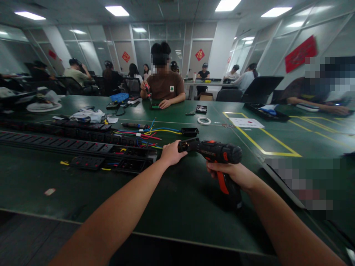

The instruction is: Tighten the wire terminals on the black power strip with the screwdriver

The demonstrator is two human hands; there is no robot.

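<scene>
My right hand [233,173] is wrapped round the grip of a black and orange cordless drill [220,152], which points left. Its front end meets a small black plastic housing [191,143] with brass-coloured parts inside. My left hand [172,153] grips the left end of this housing and holds it tilted above the green table. Whether the drill's bit sits in a screw is hidden. Just behind lies another black housing [190,130], with blue and yellow wires [166,130] running to it. Left of my left hand is an open black socket housing [133,165].
Long black socket strips [55,142] cover the table's left side. A screwdriver-like tool [135,126], a white tape roll [204,120] and a paper sheet [246,122] lie farther back. Opposite, a person in a brown shirt [163,87] holds a red tool. Another person sits at right.
</scene>
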